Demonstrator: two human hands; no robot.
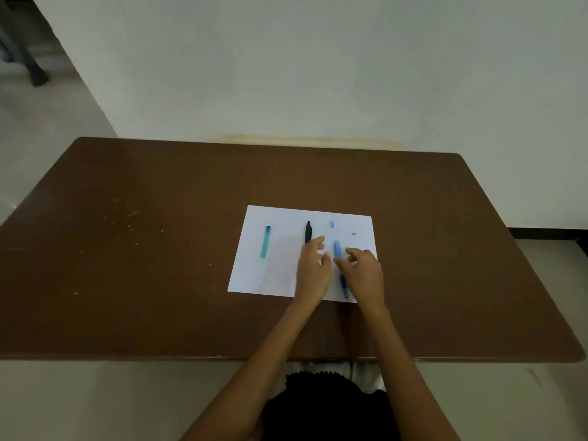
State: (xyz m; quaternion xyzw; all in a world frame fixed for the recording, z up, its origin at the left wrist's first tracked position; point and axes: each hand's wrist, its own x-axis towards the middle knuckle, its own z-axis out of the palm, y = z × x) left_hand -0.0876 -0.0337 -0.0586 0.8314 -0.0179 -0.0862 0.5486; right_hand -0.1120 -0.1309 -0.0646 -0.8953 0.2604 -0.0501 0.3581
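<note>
Head view, white paper [280, 275] bearing blue pen [337, 248], left hand [313, 270] fingers loose, right hand [364, 272] fingers on it, grip unclear.

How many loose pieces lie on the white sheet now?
5: teal tube at left, black pen at the left hand, small blue cap, grey bit, blue pen at the right hand. Hands may hide more.

we can read no text, number, brand or sign anywhere in this view. the white sheet [254, 275] on the table [159, 249] shows no writing we can make out. the teal piece [265, 241], the black pen [308, 232] and the blue pen [338, 249] lying on that sheet are too small and blurred to show any label.
</note>
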